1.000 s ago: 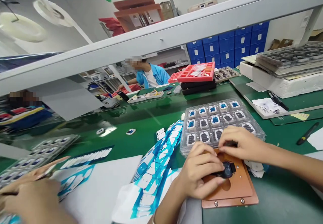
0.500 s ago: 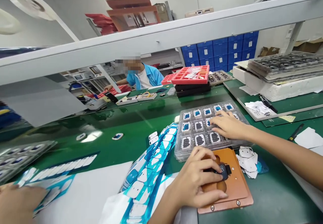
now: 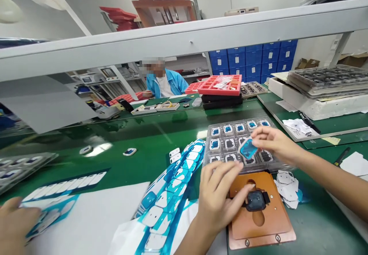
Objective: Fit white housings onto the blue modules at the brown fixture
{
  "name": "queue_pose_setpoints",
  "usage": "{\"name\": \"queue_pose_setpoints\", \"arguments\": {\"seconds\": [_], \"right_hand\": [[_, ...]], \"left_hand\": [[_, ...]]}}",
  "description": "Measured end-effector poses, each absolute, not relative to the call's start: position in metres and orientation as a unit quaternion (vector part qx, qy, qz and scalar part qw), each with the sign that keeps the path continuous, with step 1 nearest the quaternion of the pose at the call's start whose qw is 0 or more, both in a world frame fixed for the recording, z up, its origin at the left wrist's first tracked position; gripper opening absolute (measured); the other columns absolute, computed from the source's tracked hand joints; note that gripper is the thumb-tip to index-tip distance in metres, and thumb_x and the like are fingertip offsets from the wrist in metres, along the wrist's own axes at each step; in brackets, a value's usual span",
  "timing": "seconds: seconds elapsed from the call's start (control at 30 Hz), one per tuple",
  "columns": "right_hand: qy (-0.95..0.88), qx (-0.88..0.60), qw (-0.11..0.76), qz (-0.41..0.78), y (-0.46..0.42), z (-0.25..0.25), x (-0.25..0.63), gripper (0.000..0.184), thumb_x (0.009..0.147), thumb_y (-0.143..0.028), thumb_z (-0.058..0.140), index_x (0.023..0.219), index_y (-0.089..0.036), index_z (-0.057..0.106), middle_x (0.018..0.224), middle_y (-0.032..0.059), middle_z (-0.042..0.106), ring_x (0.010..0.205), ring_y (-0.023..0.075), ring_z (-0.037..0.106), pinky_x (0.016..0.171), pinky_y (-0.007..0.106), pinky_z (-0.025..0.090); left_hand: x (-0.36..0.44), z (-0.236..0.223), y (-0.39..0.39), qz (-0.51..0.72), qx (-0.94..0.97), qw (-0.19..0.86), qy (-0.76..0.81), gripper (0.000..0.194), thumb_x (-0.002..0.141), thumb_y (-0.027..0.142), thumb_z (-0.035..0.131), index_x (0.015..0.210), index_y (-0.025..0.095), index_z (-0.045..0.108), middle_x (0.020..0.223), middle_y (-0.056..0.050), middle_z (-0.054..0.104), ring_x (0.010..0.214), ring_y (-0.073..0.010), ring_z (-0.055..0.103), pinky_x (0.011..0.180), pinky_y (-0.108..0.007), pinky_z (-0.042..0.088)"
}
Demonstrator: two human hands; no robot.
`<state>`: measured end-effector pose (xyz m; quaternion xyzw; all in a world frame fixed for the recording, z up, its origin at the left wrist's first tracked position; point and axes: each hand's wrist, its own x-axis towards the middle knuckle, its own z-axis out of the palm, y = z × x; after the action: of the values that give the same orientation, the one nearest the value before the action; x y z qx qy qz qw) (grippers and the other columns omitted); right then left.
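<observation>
A small black part [image 3: 255, 200] sits in the recess of a brown jig plate [image 3: 261, 224] on the green belt. My left hand [image 3: 220, 195] rests on the jig's left side, fingers spread, thumb against the black part. My right hand [image 3: 274, 143] is lifted over a clear tray [image 3: 227, 142] of small parts and pinches a blue-rimmed film piece [image 3: 247, 148].
Blue-and-white sticker sheets [image 3: 172, 193] lie left of the jig, peeled white backings [image 3: 287, 186] to its right. Another person's hand [image 3: 14, 216] works at the lower left. A person in blue [image 3: 163, 82] sits across the belt. Red trays [image 3: 221, 84], stacked trays [image 3: 327, 79], a pen [image 3: 309, 121].
My right hand has lifted from the clear tray with a blue-rimmed film piece pinched in it. My left hand opened off the black part, which now shows in the jig.
</observation>
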<state>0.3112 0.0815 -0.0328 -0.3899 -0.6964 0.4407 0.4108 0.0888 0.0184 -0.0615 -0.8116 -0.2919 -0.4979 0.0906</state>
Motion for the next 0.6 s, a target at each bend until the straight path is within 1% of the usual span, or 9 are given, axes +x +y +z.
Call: {"name": "queue_pose_setpoints", "arguments": {"seconds": [0.07, 0.1, 0.2, 0.3, 0.4, 0.47, 0.6], "right_hand": [[-0.606, -0.369, 0.411, 0.572, 0.058, -0.034, 0.307, 0.041, 0.076, -0.052, 0.079, 0.094, -0.019, 0.062, 0.085, 0.0024, 0.068, 0.074, 0.0139, 0.065, 0.069, 0.029, 0.052], [-0.577, -0.36, 0.406, 0.61, 0.049, -0.035, 0.305, 0.04, 0.073, -0.048, 0.083, 0.092, -0.019, 0.064, 0.084, 0.0019, 0.069, 0.074, 0.0139, 0.065, 0.072, 0.029, 0.053], [-0.552, -0.355, 0.418, 0.628, 0.037, -0.035, 0.3, 0.035, 0.071, -0.043, 0.085, 0.091, -0.02, 0.068, 0.087, 0.0017, 0.07, 0.081, 0.0148, 0.066, 0.08, 0.031, 0.054], [-0.527, -0.358, 0.445, 0.629, 0.036, -0.038, 0.297, 0.033, 0.071, -0.041, 0.086, 0.091, -0.021, 0.069, 0.093, 0.0012, 0.07, 0.086, 0.0155, 0.067, 0.086, 0.034, 0.054], [-0.489, -0.348, 0.454, 0.659, 0.038, -0.041, 0.295, 0.034, 0.069, -0.039, 0.088, 0.091, -0.021, 0.069, 0.092, 0.0001, 0.071, 0.085, 0.0149, 0.068, 0.089, 0.034, 0.053], [-0.462, -0.34, 0.463, 0.676, 0.037, -0.043, 0.294, 0.035, 0.066, -0.037, 0.09, 0.089, -0.021, 0.069, 0.09, -0.0007, 0.071, 0.085, 0.014, 0.069, 0.09, 0.032, 0.053], [-0.432, -0.332, 0.458, 0.702, 0.03, -0.041, 0.292, 0.036, 0.064, -0.033, 0.092, 0.088, -0.02, 0.069, 0.087, -0.0013, 0.07, 0.082, 0.013, 0.068, 0.09, 0.031, 0.052]], "left_hand": [[0.092, -0.066, 0.018, -0.511, -0.793, 0.071, -0.324, 0.049, 0.079, 0.026, 0.078, 0.125, 0.024, 0.06, 0.103, -0.007, 0.073, 0.091, -0.0236, 0.062, 0.081, -0.037, 0.05], [0.093, -0.068, 0.017, -0.511, -0.794, 0.057, -0.325, 0.048, 0.08, 0.025, 0.077, 0.126, 0.024, 0.059, 0.1, -0.007, 0.073, 0.089, -0.0228, 0.063, 0.079, -0.037, 0.051], [0.095, -0.072, 0.016, -0.51, -0.8, 0.031, -0.316, 0.046, 0.083, 0.021, 0.074, 0.127, 0.024, 0.06, 0.089, -0.004, 0.073, 0.08, -0.0204, 0.064, 0.073, -0.034, 0.05], [0.095, -0.073, 0.016, -0.521, -0.791, 0.036, -0.32, 0.051, 0.083, 0.018, 0.074, 0.131, 0.025, 0.059, 0.087, -0.003, 0.074, 0.079, -0.0203, 0.064, 0.071, -0.033, 0.05], [0.094, -0.072, 0.017, -0.532, -0.784, 0.043, -0.319, 0.053, 0.081, 0.017, 0.075, 0.131, 0.026, 0.059, 0.085, -0.002, 0.074, 0.077, -0.0199, 0.063, 0.07, -0.032, 0.049], [0.093, -0.072, 0.018, -0.536, -0.782, 0.056, -0.313, 0.054, 0.081, 0.017, 0.076, 0.131, 0.026, 0.059, 0.09, -0.004, 0.074, 0.08, -0.0204, 0.064, 0.072, -0.033, 0.05], [0.09, -0.068, 0.019, -0.53, -0.788, 0.125, -0.287, 0.058, 0.08, 0.017, 0.076, 0.134, 0.026, 0.057, 0.113, -0.009, 0.074, 0.096, -0.0246, 0.064, 0.08, -0.038, 0.052]]}}
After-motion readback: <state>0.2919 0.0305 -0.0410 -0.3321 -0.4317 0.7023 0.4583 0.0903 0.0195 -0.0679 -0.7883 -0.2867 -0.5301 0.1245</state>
